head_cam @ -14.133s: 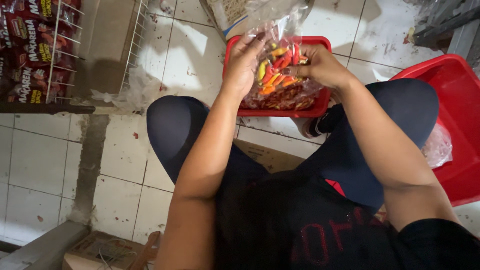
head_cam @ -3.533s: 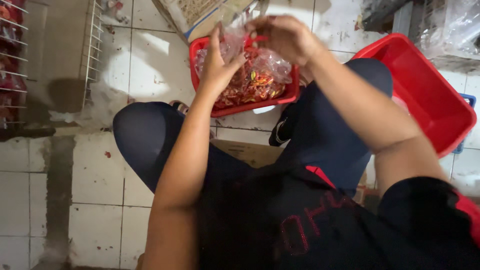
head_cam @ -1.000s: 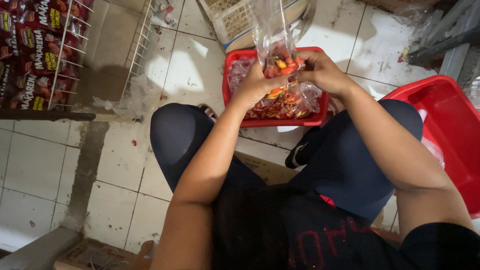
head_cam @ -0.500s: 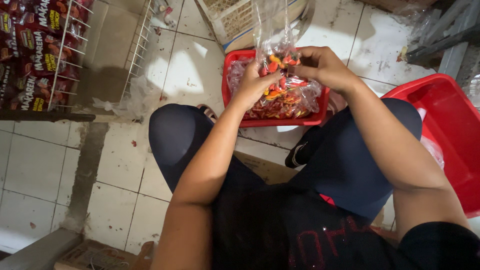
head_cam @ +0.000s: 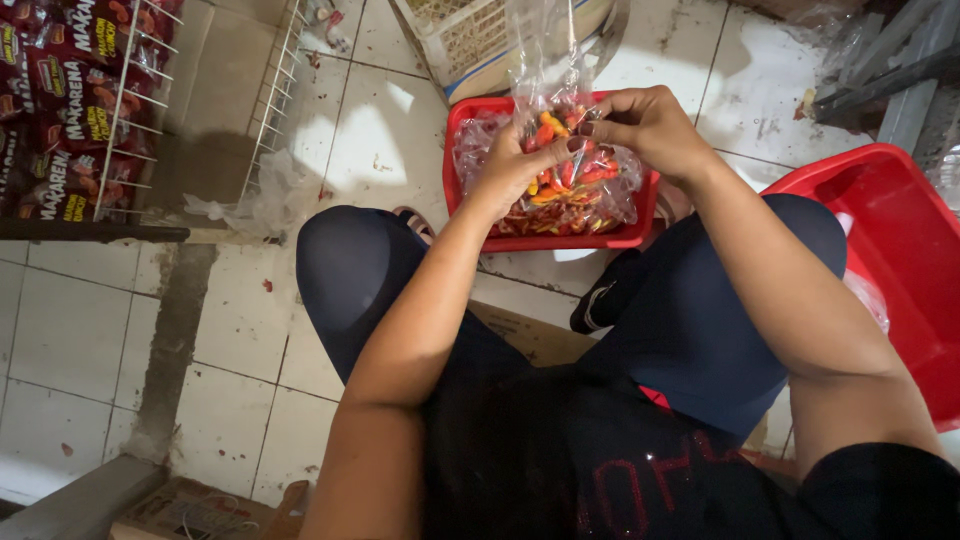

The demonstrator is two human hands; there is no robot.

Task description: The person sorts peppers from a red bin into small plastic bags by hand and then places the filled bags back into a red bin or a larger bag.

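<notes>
both hands are together over the red tray (head_cam: 470,225) on the tiled floor, pinching a clear plastic bag (head_cam: 545,60) of red and orange chillies (head_cam: 560,175). the left hand (head_cam: 510,170) cups the bag from below; the right hand (head_cam: 650,130) grips its side. right of the tray sits a red tub (head_cam: 900,250); left of it, a wire rack (head_cam: 110,100) of red packets.

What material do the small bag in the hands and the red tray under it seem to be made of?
The small bag looks like thin clear plastic film: glossy and crinkled, with red and orange chillies showing through. The red tray seems to be rigid moulded plastic, with a smooth rim in one even colour. Both hands, left hand and right hand, grip the bag.
</notes>
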